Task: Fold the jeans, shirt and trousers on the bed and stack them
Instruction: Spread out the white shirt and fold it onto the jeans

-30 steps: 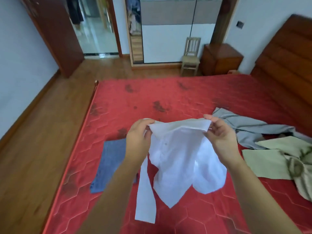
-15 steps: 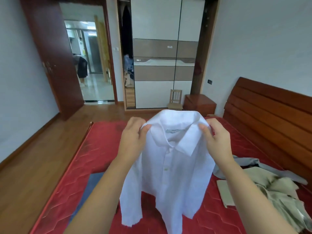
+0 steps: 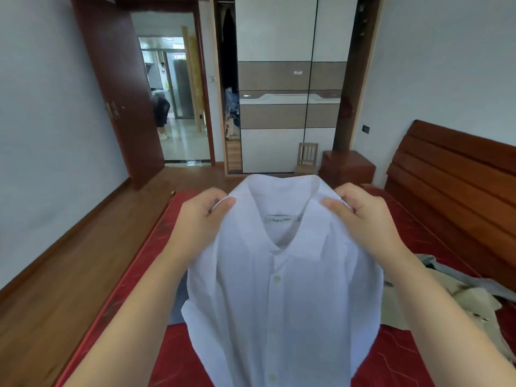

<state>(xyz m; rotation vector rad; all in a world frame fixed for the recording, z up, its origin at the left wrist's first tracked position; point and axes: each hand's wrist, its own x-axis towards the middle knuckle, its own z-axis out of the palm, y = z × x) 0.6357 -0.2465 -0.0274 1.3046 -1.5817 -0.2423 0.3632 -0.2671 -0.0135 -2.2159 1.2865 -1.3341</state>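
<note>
A white button shirt point(image 3: 282, 297) hangs upright in front of me, collar up and its label facing me. My left hand point(image 3: 199, 222) pinches its left shoulder and my right hand point(image 3: 363, 219) pinches its right shoulder. Behind the shirt at its left edge, a sliver of the folded blue jeans point(image 3: 178, 305) shows on the red bed point(image 3: 173, 356). To the right lie crumpled beige trousers point(image 3: 435, 305) and a grey garment point(image 3: 480, 283), partly hidden by my right arm.
The bed's wooden headboard point(image 3: 458, 180) rises at right. Wooden floor point(image 3: 69, 275) runs along the bed's left edge. Beyond the bed stand a small chair point(image 3: 307, 157), a nightstand point(image 3: 346, 166), a wardrobe point(image 3: 287, 85) and an open doorway point(image 3: 176, 101).
Both hands have lifted the shirt from low over the bed to an upright hang at chest height, nearer to me. My view has tilted up toward the wardrobe.
</note>
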